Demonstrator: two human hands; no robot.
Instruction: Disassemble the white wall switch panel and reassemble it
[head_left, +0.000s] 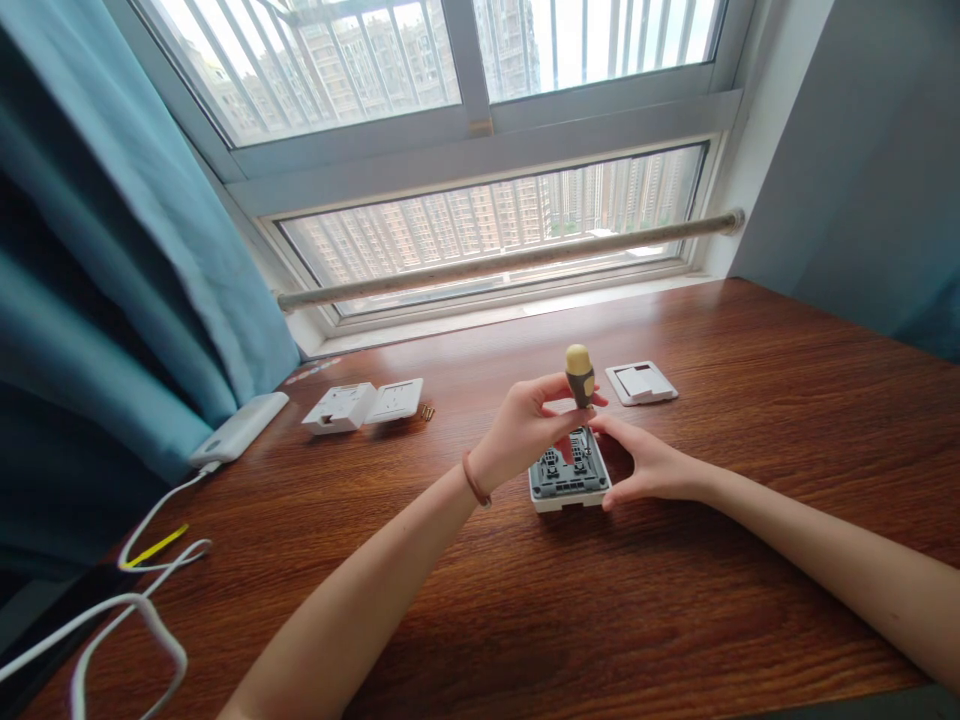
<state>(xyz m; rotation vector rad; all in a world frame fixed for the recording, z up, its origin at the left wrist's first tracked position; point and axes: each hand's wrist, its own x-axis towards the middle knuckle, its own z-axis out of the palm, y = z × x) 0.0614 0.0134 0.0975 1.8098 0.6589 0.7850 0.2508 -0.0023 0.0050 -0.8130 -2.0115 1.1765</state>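
The left hand (pixel 529 430) grips an upright screwdriver (pixel 580 376) over the socket unit (pixel 571 478) on the desk (pixel 465 590); the right hand (pixel 649 462) clasps the unit's right side between thumb and fingers.

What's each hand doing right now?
Left hand: closed on the screwdriver, upright over the socket unit.
Right hand: thumb and fingers spread around the right side of the socket unit.

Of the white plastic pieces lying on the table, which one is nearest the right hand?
The square white plate with a loose-looking flap, beyond the right hand; the others lie left of the left hand.
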